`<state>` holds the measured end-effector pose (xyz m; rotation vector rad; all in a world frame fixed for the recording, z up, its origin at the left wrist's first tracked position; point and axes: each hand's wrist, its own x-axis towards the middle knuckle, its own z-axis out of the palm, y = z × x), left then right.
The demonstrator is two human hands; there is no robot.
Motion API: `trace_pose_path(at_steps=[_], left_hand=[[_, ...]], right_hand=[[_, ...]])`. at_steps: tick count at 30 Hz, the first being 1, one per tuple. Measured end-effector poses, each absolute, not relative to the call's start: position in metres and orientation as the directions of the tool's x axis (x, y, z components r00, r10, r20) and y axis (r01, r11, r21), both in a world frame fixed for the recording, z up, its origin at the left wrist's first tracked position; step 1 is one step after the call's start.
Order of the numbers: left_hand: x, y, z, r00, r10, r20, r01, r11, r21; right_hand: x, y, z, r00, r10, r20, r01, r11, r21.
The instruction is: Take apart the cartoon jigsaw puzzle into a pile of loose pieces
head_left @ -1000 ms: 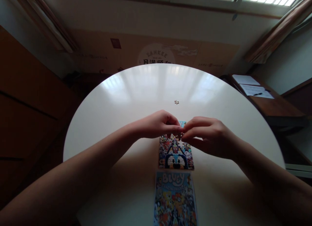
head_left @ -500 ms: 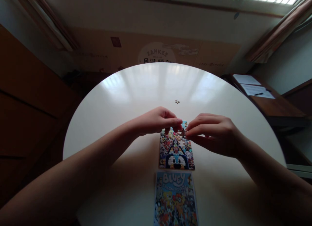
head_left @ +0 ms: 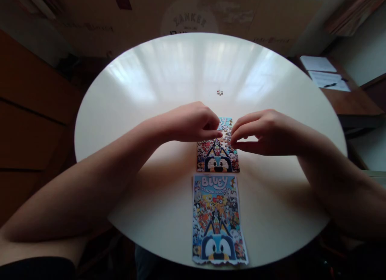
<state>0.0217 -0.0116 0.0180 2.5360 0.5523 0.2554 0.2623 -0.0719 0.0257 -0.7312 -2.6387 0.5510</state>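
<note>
A jigsaw puzzle (head_left: 218, 163) with a blue cartoon dog's face lies on the white table, mostly assembled, with pale gaps in its upper middle. My left hand (head_left: 197, 121) is over its upper left part, fingers curled and thumb pointing right. From the right, my right hand (head_left: 261, 131) reaches the puzzle's right edge with thumb and fingertips brought together. What either hand pinches, if anything, is hidden or too small to make out. A loose puzzle piece (head_left: 220, 92) lies beyond the puzzle. Nearer me is a picture sheet (head_left: 215, 215) of the same design, with a ragged bottom edge.
The round white table (head_left: 144, 83) reflects light from a window. Beyond its right side, a brown side table (head_left: 356, 101) holds papers (head_left: 327, 79) and a pen (head_left: 329, 85). Wooden cabinet panels (head_left: 30, 123) stand at the left.
The view has tilted down, so everything sits higher and the whole picture sheet shows. My left thumb has drawn slightly away from the right fingertips. The loose piece remains beyond the puzzle.
</note>
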Motion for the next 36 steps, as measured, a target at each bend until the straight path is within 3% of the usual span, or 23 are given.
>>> trace_pose_path(at_steps=[5, 14, 26, 36], left_hand=[[0.019, -0.011, 0.02, 0.923, 0.377, 0.082, 0.301, -0.837, 0.457], [0.021, -0.012, 0.016, 0.94, 0.34, 0.015, 0.302, -0.854, 0.425], [0.021, -0.009, 0.01, 0.942, 0.336, -0.007, 0.302, -0.837, 0.457], [0.02, -0.009, 0.009, 0.938, 0.345, -0.019, 0.313, -0.826, 0.469]], right_hand=[[0.264, -0.068, 0.024, -0.841, 0.527, 0.123, 0.418, 0.776, -0.471], [0.261, -0.066, 0.023, -0.852, 0.519, 0.075, 0.392, 0.725, -0.566], [0.257, -0.066, 0.016, -0.811, 0.564, 0.156, 0.462, 0.781, -0.42], [0.255, -0.063, 0.008, -0.818, 0.561, 0.125, 0.479, 0.787, -0.389]])
